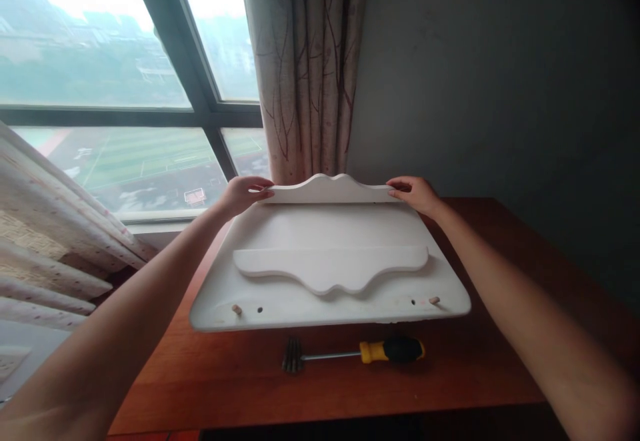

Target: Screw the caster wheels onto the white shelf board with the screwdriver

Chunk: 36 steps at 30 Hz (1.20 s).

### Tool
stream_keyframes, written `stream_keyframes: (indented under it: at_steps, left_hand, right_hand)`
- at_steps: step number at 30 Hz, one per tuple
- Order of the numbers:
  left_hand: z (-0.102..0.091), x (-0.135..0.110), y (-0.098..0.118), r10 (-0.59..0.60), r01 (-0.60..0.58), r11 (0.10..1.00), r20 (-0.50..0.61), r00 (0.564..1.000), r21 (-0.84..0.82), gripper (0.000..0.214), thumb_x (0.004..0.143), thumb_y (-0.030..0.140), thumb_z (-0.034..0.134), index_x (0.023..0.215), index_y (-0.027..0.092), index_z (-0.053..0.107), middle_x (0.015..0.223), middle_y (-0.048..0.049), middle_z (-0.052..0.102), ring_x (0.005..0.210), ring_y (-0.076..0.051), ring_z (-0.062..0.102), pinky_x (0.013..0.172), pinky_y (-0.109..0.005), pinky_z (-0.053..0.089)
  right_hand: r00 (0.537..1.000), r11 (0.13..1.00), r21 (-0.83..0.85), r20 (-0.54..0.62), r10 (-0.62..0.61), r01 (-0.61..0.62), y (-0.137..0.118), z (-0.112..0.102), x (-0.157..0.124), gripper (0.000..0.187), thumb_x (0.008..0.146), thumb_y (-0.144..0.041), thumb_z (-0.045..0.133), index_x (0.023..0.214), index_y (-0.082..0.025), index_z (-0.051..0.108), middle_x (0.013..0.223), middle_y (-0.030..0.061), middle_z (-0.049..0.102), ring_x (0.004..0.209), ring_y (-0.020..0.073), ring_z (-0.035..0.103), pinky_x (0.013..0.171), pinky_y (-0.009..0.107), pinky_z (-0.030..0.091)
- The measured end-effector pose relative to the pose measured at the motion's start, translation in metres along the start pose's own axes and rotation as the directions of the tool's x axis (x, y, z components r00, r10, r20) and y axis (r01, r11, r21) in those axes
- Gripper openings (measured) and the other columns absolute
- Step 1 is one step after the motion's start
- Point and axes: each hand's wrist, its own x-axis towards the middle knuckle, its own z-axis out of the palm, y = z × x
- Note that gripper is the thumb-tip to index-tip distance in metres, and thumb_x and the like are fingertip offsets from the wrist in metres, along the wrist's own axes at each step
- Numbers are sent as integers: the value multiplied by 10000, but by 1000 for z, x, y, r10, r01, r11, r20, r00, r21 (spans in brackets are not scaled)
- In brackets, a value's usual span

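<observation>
A large white board (280,224) lies flat on the wooden table (450,374). At its far edge a white scalloped trim piece (327,190) stands upright. My left hand (243,193) grips that piece's left end, and my right hand (414,192) grips its right end, fingers closed on it. A second scalloped trim piece (330,269) lies flat on the middle of the board. Two wooden dowels (237,309) stick out near the board's front corners, with small holes beside them.
A screwdriver (393,350) with a yellow and black handle lies on the table in front of the board, with a few dark screws (293,356) at its tip. A patterned curtain (305,68) and a window are behind; a grey wall stands at right.
</observation>
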Motion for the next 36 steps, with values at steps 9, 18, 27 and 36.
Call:
stream_keyframes:
  at_steps: [9, 18, 27, 36]
  left_hand:
    - [7, -5, -2, 35, -34, 998, -27, 999, 50, 587, 592, 620, 842, 930, 144, 781, 902, -101, 755, 864, -257, 697, 827, -372, 580]
    - [10, -7, -13, 79, -77, 995, -17, 997, 56, 584, 689, 631, 786, 1033, 159, 777, 1000, -114, 766, 903, -278, 708, 909, -437, 568]
    - [10, -7, -28, 118, -117, 992, -10, 993, 52, 532, 760, 606, 758, 1085, 185, 760, 1045, -92, 759, 935, -264, 709, 934, -415, 565]
    - [9, -8, -27, 126, -125, 988, -4, 992, 85, 492, 784, 584, 740, 1079, 191, 753, 1036, -88, 758, 929, -256, 702, 909, -388, 562]
  right_hand:
    - [999, 989, -143, -1, -49, 48, -2, 1, -5, 227, 751, -242, 750, 976, -225, 778, 976, 47, 786, 913, 242, 727, 919, 413, 551]
    - [998, 979, -200, -41, -54, 45, 2, 8, -15, 238, 814, -274, 702, 1039, -241, 770, 1000, 43, 789, 970, 256, 739, 911, 394, 561]
    - [998, 973, -224, -36, -58, 48, 4, 6, -15, 277, 807, -326, 714, 1063, -243, 778, 1021, 48, 792, 990, 275, 737, 908, 399, 561]
    - [993, 955, -287, -56, -99, 79, 9, 12, -22, 300, 867, -363, 659, 1130, -261, 763, 1064, 44, 786, 986, 283, 733, 913, 420, 558]
